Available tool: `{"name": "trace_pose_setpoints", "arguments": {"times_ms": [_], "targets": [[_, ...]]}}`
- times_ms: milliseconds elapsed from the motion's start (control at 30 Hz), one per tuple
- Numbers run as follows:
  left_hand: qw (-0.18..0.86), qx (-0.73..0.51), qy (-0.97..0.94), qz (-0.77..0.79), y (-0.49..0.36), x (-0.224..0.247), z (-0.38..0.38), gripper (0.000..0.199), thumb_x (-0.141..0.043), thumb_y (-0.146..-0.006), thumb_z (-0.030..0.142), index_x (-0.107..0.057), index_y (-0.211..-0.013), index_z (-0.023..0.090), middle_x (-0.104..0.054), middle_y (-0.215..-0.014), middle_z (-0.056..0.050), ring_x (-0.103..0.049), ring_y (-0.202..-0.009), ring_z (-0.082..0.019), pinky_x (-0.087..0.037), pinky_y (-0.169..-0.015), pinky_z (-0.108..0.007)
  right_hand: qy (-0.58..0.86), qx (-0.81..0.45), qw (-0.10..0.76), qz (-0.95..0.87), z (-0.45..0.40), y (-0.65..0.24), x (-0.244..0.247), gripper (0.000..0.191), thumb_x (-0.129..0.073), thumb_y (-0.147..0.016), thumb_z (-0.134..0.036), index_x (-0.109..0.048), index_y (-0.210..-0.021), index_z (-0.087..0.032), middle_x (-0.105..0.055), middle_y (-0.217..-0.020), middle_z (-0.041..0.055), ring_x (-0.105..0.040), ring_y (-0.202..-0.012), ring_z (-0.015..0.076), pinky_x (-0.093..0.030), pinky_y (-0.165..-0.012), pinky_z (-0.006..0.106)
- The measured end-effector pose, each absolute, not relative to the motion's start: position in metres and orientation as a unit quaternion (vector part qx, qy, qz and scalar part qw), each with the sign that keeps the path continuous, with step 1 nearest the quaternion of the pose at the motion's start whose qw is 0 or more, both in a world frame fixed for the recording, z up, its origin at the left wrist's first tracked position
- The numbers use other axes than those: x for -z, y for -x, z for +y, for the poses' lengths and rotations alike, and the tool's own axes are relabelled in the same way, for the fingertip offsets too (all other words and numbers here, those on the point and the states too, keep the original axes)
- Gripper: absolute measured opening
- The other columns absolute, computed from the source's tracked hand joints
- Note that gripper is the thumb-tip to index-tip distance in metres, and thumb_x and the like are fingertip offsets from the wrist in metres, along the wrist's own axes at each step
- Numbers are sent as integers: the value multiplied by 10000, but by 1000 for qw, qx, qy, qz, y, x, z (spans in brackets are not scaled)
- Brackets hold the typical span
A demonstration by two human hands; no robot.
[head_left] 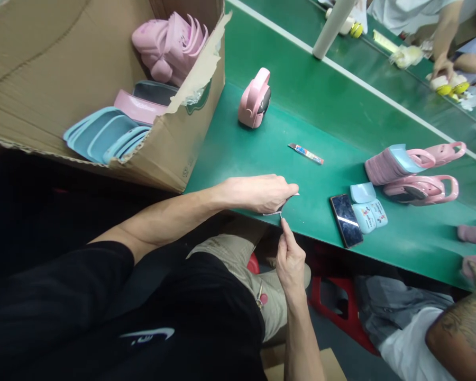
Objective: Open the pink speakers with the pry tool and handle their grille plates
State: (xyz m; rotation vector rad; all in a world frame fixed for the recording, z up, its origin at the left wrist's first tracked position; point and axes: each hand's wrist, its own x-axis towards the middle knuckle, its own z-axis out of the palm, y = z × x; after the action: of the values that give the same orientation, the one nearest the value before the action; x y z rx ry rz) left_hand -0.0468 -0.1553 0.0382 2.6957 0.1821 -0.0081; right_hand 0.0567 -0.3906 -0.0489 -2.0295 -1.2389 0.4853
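My left hand (257,193) comes in from the left over the edge of the green work table (230,159) and pinches a small white tag (287,201), partly hidden by the fingers. Just below it, my right hand (291,259) rises from the bottom, its fingertips closed on a thin wire-like strand (281,214) that meets the tag. The two hands nearly touch. Farther along the table stand a pink perforated clog (254,99) and a small printed packet (306,153). A dark smartphone (346,220) lies to the right of my hands, beside pale blue insoles (367,214).
A torn cardboard box (190,143) at left holds pink clogs and blue insoles. Pink clogs (420,188) are stacked at right. A co-worker's hand (442,66) works across a white-edged divider. A tattooed arm (464,328) and a red stool (341,312) sit lower right.
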Motion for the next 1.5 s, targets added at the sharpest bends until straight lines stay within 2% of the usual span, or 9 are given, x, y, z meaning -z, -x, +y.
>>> {"name": "trace_pose_setpoints", "arguments": {"times_ms": [200,333,400,467,600,800,1067,1267,1500], "targets": [[191,-9,-980,55,46,-33,-160,160,-508,-1037,154,-628,-1143,147,-740,-898,-121,-618,-623,-210,-347,-579,-351,791,-175,317,-493,-389,-57,43,523,-426,-1084,-288,-649,-1544,-181,-821,-1280,138,-818,-961,204,-612,-882,285],[190,2,-979,67,44,-37,-166,157,-539,-1035,142,-627,-1165,136,-744,-858,-111,-680,-665,-224,-390,-606,-336,798,-165,266,-516,-387,-59,38,550,-404,-1061,-253,-647,-1545,-154,-835,-913,102,-696,-637,163,-540,-692,257],[190,3,-979,70,44,-38,-168,153,-559,-1015,116,-626,-1150,140,-743,-846,-105,-701,-673,-233,-398,-602,-334,799,-158,239,-529,-386,-60,35,571,-396,-1050,-240,-628,-1563,-144,-788,-785,74,-628,-562,154,-495,-641,252],[187,1,-980,72,44,-39,-171,156,-574,-998,103,-623,-1142,142,-744,-852,-106,-711,-680,-238,-401,-598,-335,801,-143,211,-541,-385,-60,34,587,-396,-1037,-231,-615,-1575,-146,-759,-738,62,-611,-553,156,-465,-624,252],[189,-9,-980,69,45,-38,-173,175,-580,-981,84,-619,-1140,146,-740,-848,-99,-696,-665,-228,-394,-602,-333,808,-115,165,-553,-384,-60,34,596,-412,-1022,-211,-609,-1584,-170,-747,-718,59,-618,-563,159,-409,-603,251],[203,-8,-976,74,46,-38,-174,137,-582,-997,99,-612,-1118,155,-728,-825,-88,-671,-637,-212,-376,-593,-328,804,-87,160,-566,-385,-55,43,609,-398,-1020,-187,-584,-1598,-143,-704,-664,38,-576,-530,153,-383,-581,250],[215,6,-973,83,48,-44,-175,144,-535,-1018,97,-606,-1128,154,-715,-804,-79,-637,-605,-192,-357,-590,-321,796,-92,180,-570,-386,-54,49,623,-381,-1024,-189,-552,-1620,-133,-729,-721,51,-606,-567,160,-445,-605,241],[204,21,-975,86,51,-44,-173,158,-501,-1049,131,-608,-1165,136,-713,-791,-78,-634,-608,-193,-371,-603,-319,785,-143,267,-540,-388,-57,51,590,-383,-1048,-231,-584,-1599,-166,-815,-947,96,-710,-692,181,-550,-719,264],[198,7,-977,77,53,-36,-171,168,-484,-1071,151,-610,-1180,127,-709,-795,-73,-634,-606,-187,-374,-612,-319,785,-152,278,-532,-388,-61,51,589,-382,-1053,-249,-588,-1597,-159,-800,-903,81,-670,-653,178,-542,-724,273]]}}
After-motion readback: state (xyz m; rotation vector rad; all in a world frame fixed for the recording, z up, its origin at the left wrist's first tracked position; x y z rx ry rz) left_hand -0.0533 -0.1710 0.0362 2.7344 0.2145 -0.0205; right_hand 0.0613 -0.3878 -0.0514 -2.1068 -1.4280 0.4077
